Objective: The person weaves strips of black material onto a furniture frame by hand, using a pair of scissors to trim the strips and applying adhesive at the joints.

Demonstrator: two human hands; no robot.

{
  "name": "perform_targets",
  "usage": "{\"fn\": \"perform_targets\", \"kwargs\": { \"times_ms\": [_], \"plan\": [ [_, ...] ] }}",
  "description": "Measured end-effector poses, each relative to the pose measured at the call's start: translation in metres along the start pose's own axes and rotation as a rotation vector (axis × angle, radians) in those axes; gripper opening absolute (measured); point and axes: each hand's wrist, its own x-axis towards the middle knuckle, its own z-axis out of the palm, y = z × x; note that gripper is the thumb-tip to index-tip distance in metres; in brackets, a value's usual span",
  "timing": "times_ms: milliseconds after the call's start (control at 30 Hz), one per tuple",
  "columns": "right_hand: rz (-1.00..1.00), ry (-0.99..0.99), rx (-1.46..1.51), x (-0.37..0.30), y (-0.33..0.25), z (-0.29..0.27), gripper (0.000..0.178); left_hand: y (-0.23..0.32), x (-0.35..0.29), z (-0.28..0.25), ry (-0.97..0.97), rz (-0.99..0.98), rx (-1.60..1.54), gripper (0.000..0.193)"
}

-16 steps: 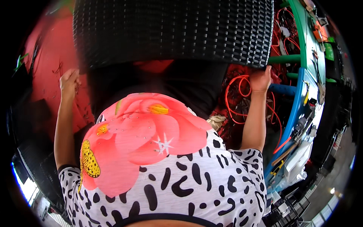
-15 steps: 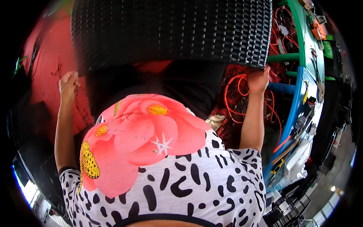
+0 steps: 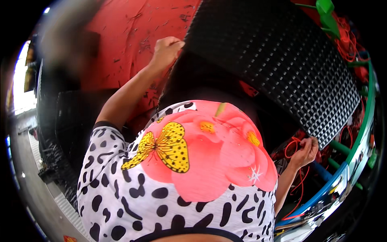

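Woven panel (image 3: 278, 60) has tilted, pinched by left hand (image 3: 166, 53) and right hand (image 3: 305, 152).

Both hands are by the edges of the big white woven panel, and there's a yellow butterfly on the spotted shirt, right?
Nearly: the big woven panel is black, not white, as the head view shows. The bare left hand and bare right hand are by its edges, and the yellow spotted butterfly is on the spotted shirt.
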Motion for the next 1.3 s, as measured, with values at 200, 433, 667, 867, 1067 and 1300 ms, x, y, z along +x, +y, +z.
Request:
{"fn": "perform_targets", "kwargs": {
  "times_ms": [200,433,667,867,1067,1300],
  "plan": [
    [-0.282,-0.679,-0.122,0.002,-0.094,0.119,0.017,0.001,-0.004,0.007,0.153,0.088,-0.018,0.017],
    [-0.774,-0.908,-0.218,-0.009,-0.13,0.234,0.018,-0.021,-0.011,0.017,0.266,0.211,-0.07,0.014],
    [-1.012,-0.818,-0.492,0.001,-0.13,0.258,0.01,-0.003,-0.023,0.028,0.272,0.227,-0.076,0.014],
    [-0.982,-0.898,-0.663,0.006,-0.138,0.271,0.01,-0.001,-0.023,0.02,0.133,0.078,-0.213,0.014],
    [-0.847,-1.088,-0.703,0.022,-0.15,0.264,0.012,-0.003,-0.022,0.024,0.019,-0.05,-0.47,0.014],
    [-0.944,-0.993,-0.519,0.015,-0.146,0.258,0.028,-0.004,-0.008,0.025,-0.048,-0.163,-0.467,0.025]
  ]
}}
